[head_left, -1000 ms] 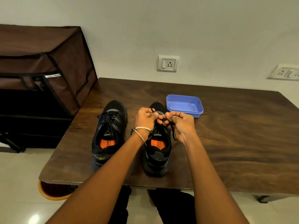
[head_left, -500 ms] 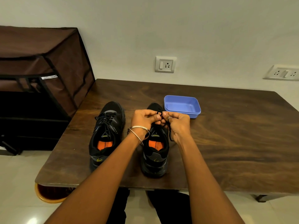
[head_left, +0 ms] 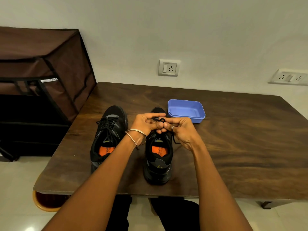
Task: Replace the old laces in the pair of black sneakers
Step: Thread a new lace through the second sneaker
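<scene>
- Right sneaker (head_left: 159,157), near middle of the desk (head_left: 233,147), beside the left sneaker (head_left: 108,135): we judge it light and stable.
- Lace (head_left: 162,120): thin, limp, apt to slip; we take it close to the knot.
- Left hand (head_left: 146,123) and right hand (head_left: 180,129): fingers pinched on the lace, thumbs touching.
- Against the earlier frame, a small loop now stands above the fingers.

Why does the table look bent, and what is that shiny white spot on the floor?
Head view: the wide lens curves the table edges and stretches the arms near the bottom; the shiny spot on the floor is glare from a light; both hands, left and right, look sharp, pinching the lace.
</scene>
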A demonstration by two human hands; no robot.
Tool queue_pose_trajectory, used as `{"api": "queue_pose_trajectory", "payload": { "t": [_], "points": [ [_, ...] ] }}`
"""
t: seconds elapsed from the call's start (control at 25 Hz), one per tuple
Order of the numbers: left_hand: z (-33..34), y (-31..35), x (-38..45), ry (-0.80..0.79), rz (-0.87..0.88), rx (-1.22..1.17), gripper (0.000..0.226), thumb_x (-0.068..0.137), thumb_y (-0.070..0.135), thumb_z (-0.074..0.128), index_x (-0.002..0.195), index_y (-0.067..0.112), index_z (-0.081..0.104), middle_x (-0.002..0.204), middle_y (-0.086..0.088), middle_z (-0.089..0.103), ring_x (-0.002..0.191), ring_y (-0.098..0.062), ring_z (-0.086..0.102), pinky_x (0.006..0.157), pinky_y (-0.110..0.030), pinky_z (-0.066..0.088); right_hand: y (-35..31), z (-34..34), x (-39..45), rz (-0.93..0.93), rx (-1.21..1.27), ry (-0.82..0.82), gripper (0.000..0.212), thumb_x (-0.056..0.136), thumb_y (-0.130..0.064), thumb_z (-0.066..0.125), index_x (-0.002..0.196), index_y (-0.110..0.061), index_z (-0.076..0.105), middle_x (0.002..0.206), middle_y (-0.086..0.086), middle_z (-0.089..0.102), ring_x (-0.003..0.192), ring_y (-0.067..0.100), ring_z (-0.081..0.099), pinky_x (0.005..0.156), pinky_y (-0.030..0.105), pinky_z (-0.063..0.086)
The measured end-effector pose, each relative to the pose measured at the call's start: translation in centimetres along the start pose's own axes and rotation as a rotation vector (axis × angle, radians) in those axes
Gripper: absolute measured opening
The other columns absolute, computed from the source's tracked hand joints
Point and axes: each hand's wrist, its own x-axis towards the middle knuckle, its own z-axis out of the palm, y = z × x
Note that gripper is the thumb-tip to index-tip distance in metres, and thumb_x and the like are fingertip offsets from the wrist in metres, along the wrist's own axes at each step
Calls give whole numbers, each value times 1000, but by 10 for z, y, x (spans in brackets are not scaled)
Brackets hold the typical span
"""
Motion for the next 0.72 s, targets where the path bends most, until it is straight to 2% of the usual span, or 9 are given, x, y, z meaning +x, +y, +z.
{"api": "queue_pose_trajectory", "payload": {
  "t": [0.2,0.32,0.48,0.72],
  "points": [
    [7,0,-3,103,-30,-77,24,80,-12,66,103,-8,67,61,-1,70,48,-7,62,56,-18,56,3,4,1,18,170,58,19,86,12,60,101,6,70,76,17,73,59,20,70,66,25,61],
    [10,1,-4,136,-78,-142,10,81,-10,66,84,0,68,56,-2,68,44,-7,61,52,-18,54,2,7,0,59,270,90,16,85,12,61,97,6,70,78,17,74,56,20,69,61,25,60],
    [11,3,-6,151,-104,-207,5,82,-5,68,85,-1,67,59,-5,69,45,-9,62,52,-19,54,-1,12,0,102,342,160,15,86,12,60,90,1,70,70,11,73,50,14,65,55,22,57],
    [14,4,-8,174,-65,-226,8,81,-11,66,83,-3,66,60,-8,70,48,-13,65,53,-23,56,-4,11,0,205,391,209,11,90,7,60,90,-1,69,67,10,67,52,14,61,55,24,57]
  ]
}}
